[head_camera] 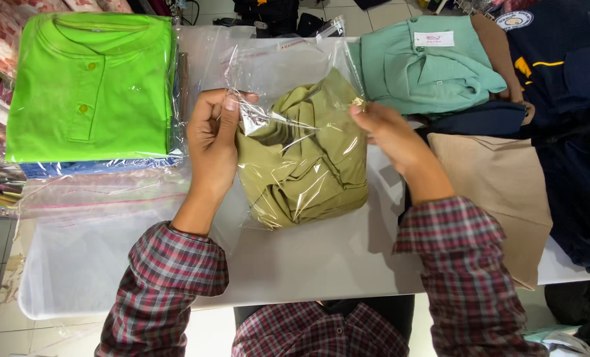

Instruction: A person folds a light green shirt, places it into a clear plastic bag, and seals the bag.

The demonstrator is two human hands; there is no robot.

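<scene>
Bagging step: left hand (212, 135) and right hand (387, 135) are pinching the clear plastic bag (288, 73) around the folded olive-green shirt (305, 162); flap above both grips likely needs sealing.

Single view: head-worn camera, looking steeply down, close over both hands at a white table (321, 264) before the wearer.

I see a white table (321, 258). Lying on it: a bagged bright green shirt (90, 86) at left, empty clear bags (83, 225), a bagged olive shirt (305, 158), teal shirt (427, 66), tan garment (500, 185), navy garments (573, 132).
</scene>
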